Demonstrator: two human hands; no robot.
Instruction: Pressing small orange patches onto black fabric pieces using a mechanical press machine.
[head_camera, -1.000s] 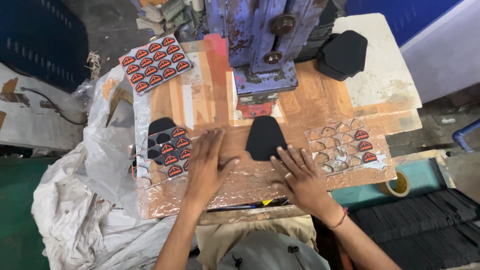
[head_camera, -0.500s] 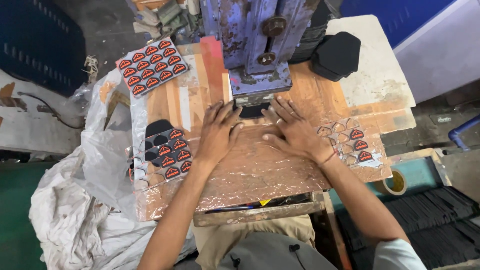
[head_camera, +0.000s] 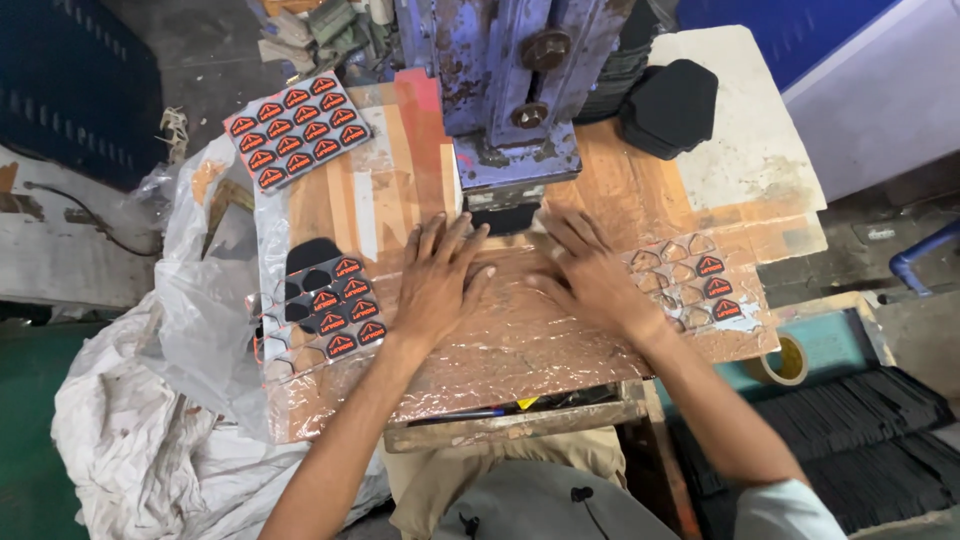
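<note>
The blue press (head_camera: 515, 90) stands over the foil-covered tabletop (head_camera: 520, 350). Both hands lie open and flat before it, the left hand (head_camera: 437, 285) and right hand (head_camera: 590, 275) with fingertips toward a dark piece (head_camera: 505, 218) under the press head, seemingly touching it. Label sheets (head_camera: 330, 315) lie left of the left hand.

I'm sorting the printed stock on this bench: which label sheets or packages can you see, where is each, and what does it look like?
Full label sheet: far left of the bench, grey backing, rows of black shield-shaped badges with orange print.
Part-used sheet: beside the left hand, clear film, several badges left, some pockets empty.
Nearly empty sheet: by the right hand, clear film, three badges left.
Tape roll: lower right, yellowish ring.
</note>
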